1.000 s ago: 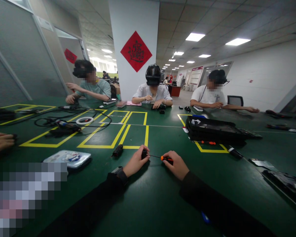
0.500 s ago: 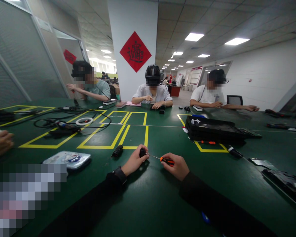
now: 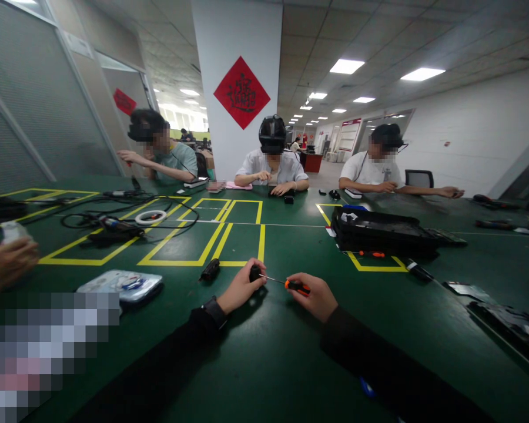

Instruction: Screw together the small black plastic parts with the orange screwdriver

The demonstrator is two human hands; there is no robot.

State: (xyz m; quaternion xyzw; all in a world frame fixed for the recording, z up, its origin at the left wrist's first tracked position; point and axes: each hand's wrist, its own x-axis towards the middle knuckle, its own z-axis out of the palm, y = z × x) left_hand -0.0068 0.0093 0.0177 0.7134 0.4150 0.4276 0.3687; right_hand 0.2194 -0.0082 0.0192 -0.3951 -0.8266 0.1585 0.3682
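Note:
Between the fingers of my left hand (image 3: 243,286) is a small dark object (image 3: 255,272), too small to make out in detail. My right hand (image 3: 314,294) grips the orange and black handle of a screwdriver (image 3: 296,287). Its thin metal shaft points left, and the tip reaches the dark object. Both hands are over the green table (image 3: 264,364), near its middle. A black, stubby item (image 3: 210,269) lies just left of my left hand.
At the left are a clear case (image 3: 121,286), black cables (image 3: 110,226), a white ring (image 3: 150,217) and another person's hand (image 3: 9,261). A black open casing (image 3: 383,230), a black-handled tool (image 3: 418,269) and electronic parts (image 3: 511,323) lie right. Three people sit opposite.
The other person's hand at the left edge has moved further into view with a white object. My hands and the screwdriver have hardly moved.

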